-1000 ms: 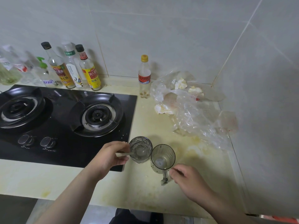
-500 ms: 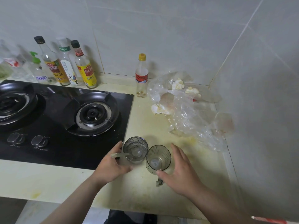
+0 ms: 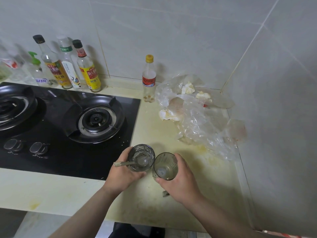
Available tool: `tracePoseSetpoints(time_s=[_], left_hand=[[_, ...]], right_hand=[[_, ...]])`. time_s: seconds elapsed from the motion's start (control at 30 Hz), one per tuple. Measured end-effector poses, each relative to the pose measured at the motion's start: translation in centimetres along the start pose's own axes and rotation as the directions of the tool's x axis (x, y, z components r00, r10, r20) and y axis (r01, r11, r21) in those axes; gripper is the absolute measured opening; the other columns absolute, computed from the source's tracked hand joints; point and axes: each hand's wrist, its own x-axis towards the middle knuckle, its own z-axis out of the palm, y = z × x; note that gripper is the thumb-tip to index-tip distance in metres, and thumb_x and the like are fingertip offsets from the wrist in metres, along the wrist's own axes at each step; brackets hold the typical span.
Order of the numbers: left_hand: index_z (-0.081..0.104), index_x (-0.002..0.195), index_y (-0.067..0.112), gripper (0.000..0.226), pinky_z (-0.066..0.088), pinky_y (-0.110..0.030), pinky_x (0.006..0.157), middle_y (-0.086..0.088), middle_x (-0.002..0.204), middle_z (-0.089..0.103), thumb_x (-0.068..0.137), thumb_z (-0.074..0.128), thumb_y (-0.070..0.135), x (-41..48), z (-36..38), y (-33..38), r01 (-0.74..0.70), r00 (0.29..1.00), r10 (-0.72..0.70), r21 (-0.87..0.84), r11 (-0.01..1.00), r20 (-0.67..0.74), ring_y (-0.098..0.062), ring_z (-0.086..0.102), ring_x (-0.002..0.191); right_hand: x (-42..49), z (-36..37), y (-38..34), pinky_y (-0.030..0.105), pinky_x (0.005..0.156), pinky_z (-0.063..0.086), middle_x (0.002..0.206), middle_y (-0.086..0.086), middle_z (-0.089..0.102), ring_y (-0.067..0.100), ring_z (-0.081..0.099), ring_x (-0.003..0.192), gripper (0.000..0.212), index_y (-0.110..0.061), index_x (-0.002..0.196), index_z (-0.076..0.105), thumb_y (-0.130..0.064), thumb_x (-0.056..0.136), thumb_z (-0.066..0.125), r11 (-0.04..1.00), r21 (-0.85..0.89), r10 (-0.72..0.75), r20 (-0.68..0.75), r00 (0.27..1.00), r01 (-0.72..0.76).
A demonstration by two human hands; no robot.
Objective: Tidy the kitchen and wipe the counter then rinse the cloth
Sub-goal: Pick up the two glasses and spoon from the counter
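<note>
Black stove [image 3: 68, 127], yellow-stained counter [image 3: 171, 134], yellow-capped bottle [image 3: 148, 78].

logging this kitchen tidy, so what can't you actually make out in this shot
Head view:
The small grey piece on the counter: mostly under the right hand, which holds the right glass; unidentifiable.
The left glass, spoon inside: lower wall covered by the left hand's grip.
The far-left bottles: blurred, cut by the frame edge.
The left burner: cut off by the left edge.
The plastic bag: crumpled film obscures its contents.
</note>
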Motion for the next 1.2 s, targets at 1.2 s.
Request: tracePoseSetpoints(time_s=[1.2], left_hand=[[0.050,0.105,0.066,0.072,0.045,-0.005,0.079,0.044,0.106,0.057,0.040,0.078,0.054,-26.5,-17.4,1.2,-0.066,0.685,0.077,0.044,0.997,-0.725,0.017,0.058,0.099]], right_hand=[[-9.7,8.1,-14.9,0.001,0.079,0.039,0.122,-0.031,0.049,-0.005,0.051,0.112,0.094,-0.049,0.131,0.035,-0.040,0.056,0.091,0.876,0.044,-0.457,0.394,0.798,0.480]])
